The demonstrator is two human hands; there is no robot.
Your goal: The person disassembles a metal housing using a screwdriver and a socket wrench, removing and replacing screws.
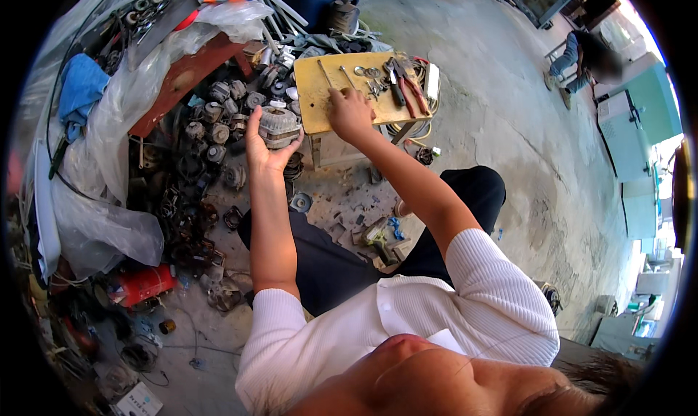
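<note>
A rounded grey electric motor (pixel 279 127) with a ribbed metal casing rests in my left hand (pixel 266 153), gripped between thumb and fingers just left of a small yellow-topped table (pixel 313 114). Over the table's left part, my right hand (pixel 352 115) has its fingers curled downward. Two thin metal rods, one rod (pixel 324 73) and a second rod (pixel 347 77), run up to its fingertips; their near ends are hidden. Right of that hand lie red-handled pliers (pixel 413 96), dark-handled pliers (pixel 396 89) and several metal rings (pixel 367 72).
A heap of used motors and parts (pixel 211 136) covers the floor at left, beside plastic sheeting (pixel 102 220). A power drill (pixel 378 240) lies between my legs. A white power strip (pixel 432 82) and cables hang at the table's right. Another person (pixel 578 60) sits far right.
</note>
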